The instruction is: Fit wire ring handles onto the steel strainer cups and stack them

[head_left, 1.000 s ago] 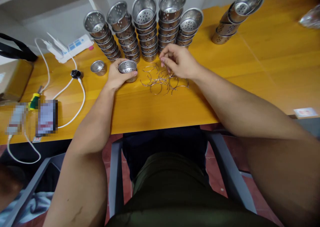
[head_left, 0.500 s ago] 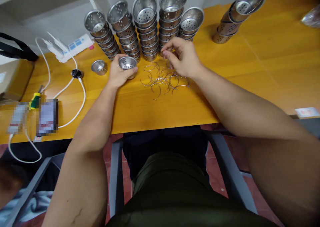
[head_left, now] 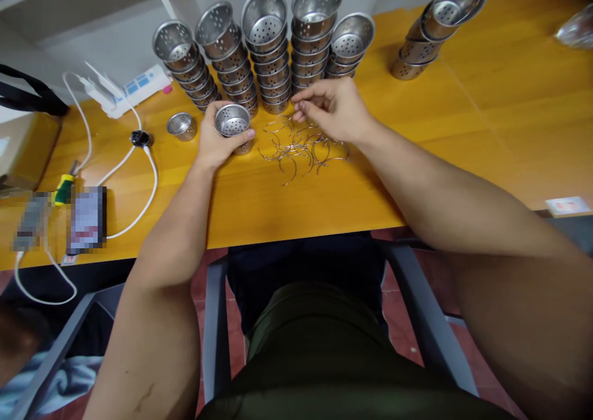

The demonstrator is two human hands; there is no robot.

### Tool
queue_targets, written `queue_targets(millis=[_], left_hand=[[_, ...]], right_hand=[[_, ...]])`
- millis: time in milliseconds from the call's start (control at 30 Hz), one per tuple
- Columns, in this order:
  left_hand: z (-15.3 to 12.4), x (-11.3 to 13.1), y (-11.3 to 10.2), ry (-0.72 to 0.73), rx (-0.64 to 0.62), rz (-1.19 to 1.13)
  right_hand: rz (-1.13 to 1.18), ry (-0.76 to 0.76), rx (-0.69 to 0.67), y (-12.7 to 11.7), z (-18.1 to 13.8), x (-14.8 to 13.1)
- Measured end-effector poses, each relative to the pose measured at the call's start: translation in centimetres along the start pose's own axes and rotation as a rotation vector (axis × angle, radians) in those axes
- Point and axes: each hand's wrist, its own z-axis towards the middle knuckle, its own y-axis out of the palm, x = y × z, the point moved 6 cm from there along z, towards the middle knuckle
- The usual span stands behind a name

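Note:
My left hand (head_left: 217,139) is wrapped round a small perforated metal cup (head_left: 233,121), its thumb along the near side and the cup's mouth facing up. To the right, my right hand (head_left: 331,107) is closed in a pinch above the table, in front of the stacked cups. Whatever lies between its fingertips is too small to make out. Just below it, a loose pile of thin curved metal wires (head_left: 303,151) is spread on the table. Another small perforated cup (head_left: 181,127) stands alone, left of my left hand.
Several tall stacks of perforated cups (head_left: 265,21) line the back of the wooden table (head_left: 296,213). A leaning cup stack (head_left: 412,49) stands further right. At left are a power strip (head_left: 139,89), white cables, a phone-like device (head_left: 87,219) and a green-yellow handle (head_left: 63,189). Another person's arm shows lower left.
My right hand has moved slightly left, towards the cup in my left hand, still pinched. The left hand keeps its hold on the cup. The whole view has shifted a little.

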Motion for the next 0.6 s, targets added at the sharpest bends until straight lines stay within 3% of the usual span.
queue_targets(millis=[300,467,600], left_hand=[[0.2,-0.2,-1.1,0.044,0.071,0.035],[0.1,1.0,-0.9,0.074,0.132,0.087],[-0.3,1.8,-0.1,0.12,0.094,0.052]], right_hand=[[0.125,0.002,0.061,-0.3,0.2,-0.6],[-0.081,-0.053,0.034,-0.9,-0.9,-1.9],[-0.213,-0.088,0.026,-1.3,-1.4,-3.1]])
